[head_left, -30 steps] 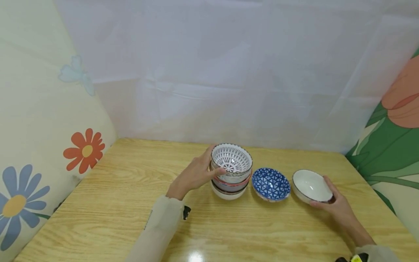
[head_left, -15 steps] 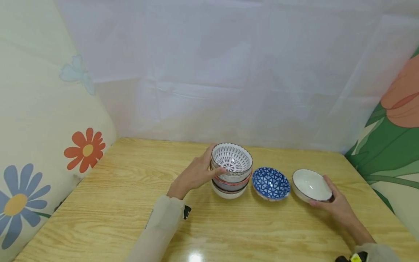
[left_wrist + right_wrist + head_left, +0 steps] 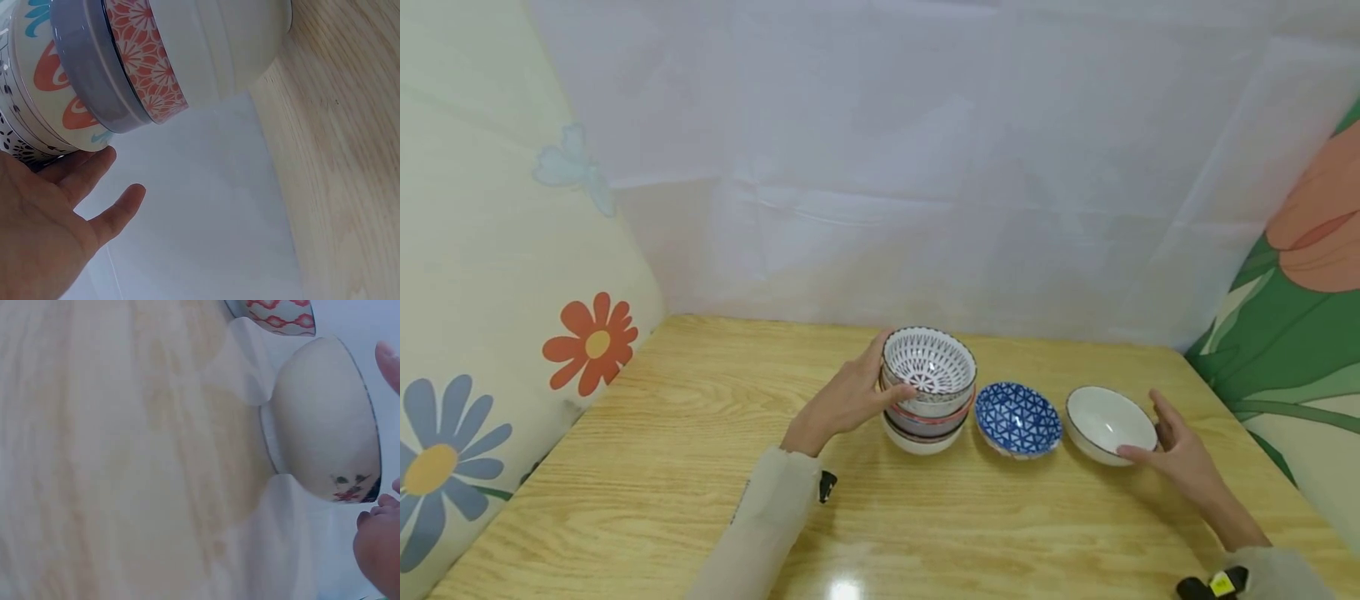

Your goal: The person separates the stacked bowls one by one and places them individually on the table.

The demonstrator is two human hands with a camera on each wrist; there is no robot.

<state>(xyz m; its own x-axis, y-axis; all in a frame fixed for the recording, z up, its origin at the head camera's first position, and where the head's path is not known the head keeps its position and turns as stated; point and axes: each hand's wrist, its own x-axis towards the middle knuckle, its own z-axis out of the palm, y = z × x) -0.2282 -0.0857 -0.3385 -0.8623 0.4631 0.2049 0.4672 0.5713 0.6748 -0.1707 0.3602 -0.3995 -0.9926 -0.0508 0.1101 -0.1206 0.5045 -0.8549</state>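
Note:
My left hand (image 3: 842, 400) holds the side of a stack of several bowls, its thumb at the rim of the black-and-white patterned top bowl (image 3: 928, 358). In the left wrist view, fingertips touch the upper bowls, while another finger stands away. A grey-violet bowl (image 3: 94, 69) and a cream bowl (image 3: 219, 50) sit lower in the stack. My right hand (image 3: 1183, 467) is beside a white bowl (image 3: 1108, 421) with a dark rim, fingers spread. The right wrist view shows that bowl upright with a small flower on its outside; whether the thumb touches its rim, I cannot tell.
Between the stack and the white bowl stands a blue-and-white bowl (image 3: 1018, 421), close to both. The wooden table (image 3: 700, 433) runs back to a pale cloth (image 3: 850, 208). Flower-printed panels (image 3: 497, 275) flank it at left and right.
My right hand has loosened from the white bowl: its fingers have spread and moved off the rim to the right. The left hand and the stack look the same.

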